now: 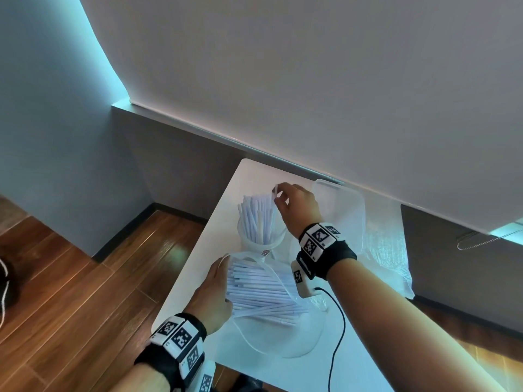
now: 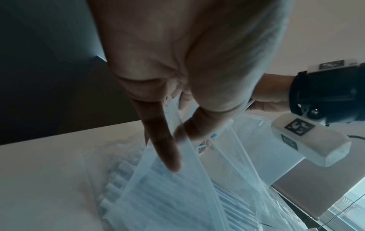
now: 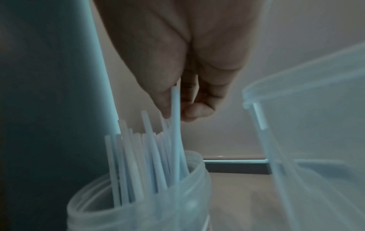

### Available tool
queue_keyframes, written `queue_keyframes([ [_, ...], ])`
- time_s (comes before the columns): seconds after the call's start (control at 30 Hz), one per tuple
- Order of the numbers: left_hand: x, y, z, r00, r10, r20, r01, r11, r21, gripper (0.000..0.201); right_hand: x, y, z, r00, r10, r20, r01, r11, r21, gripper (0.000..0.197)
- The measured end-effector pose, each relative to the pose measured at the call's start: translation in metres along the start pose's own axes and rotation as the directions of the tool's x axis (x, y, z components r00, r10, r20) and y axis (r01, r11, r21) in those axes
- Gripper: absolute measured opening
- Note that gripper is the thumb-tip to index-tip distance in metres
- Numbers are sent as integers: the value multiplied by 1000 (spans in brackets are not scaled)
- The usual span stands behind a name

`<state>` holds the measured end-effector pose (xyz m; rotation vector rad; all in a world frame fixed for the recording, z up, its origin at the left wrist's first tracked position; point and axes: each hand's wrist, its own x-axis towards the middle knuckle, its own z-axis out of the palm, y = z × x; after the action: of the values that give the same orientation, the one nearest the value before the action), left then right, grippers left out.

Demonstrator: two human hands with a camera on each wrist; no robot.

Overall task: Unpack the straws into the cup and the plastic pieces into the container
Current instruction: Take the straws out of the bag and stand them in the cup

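A clear cup (image 1: 249, 243) on the white table (image 1: 368, 349) holds several white straws (image 1: 259, 219) standing upright. My right hand (image 1: 283, 198) is above it and pinches one straw (image 1: 274, 193) by its top end. In the right wrist view that straw (image 3: 175, 125) reaches down into the cup (image 3: 138, 211). My left hand (image 1: 219, 274) grips the open edge of a clear bag (image 1: 263, 329) that lies in front of the cup with many straws (image 1: 260, 290) in it. The left wrist view shows fingers (image 2: 164, 148) holding the bag's rim (image 2: 177, 195). No loose plastic pieces are visible.
A clear plastic container (image 1: 342, 210) stands right of the cup against the wall, also seen as the container (image 3: 316, 140). Crumpled clear wrapping (image 1: 390, 250) lies at the table's right edge. A black cable (image 1: 336, 335) runs across the near table. Wooden floor lies to the left.
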<state>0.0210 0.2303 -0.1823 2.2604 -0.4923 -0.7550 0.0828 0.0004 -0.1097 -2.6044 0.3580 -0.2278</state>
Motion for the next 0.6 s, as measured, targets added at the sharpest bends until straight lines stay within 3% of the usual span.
queue_keyframes([
  [0.1, -2, 4, -2, 1000, 5, 4, -5, 1000, -4, 95, 2, 0, 3, 994, 69, 86, -62, 994, -87, 20],
  [0.17, -3, 6, -3, 1000, -6, 15, 5, 1000, 7, 95, 3, -2, -1, 992, 101, 76, -94, 991, -90, 26],
  [0.3, -3, 8, -5, 1000, -2, 19, 2, 1000, 2, 93, 0, -12, -11, 997, -70, -38, 70, 998, 4, 44],
  [0.37, -3, 10, -5, 1000, -7, 21, 7, 1000, 5, 93, -4, -12, -4, 990, -141, 22, 141, 990, -27, 44],
  [0.5, -3, 8, -5, 999, -29, 29, 29, 1000, 8, 95, -17, -6, 15, 954, -45, 297, 91, 985, -145, 57],
  [0.6, -3, 8, -6, 999, -39, 22, 39, 999, 10, 96, -20, -12, 12, 973, -68, 221, 78, 996, -37, 54],
])
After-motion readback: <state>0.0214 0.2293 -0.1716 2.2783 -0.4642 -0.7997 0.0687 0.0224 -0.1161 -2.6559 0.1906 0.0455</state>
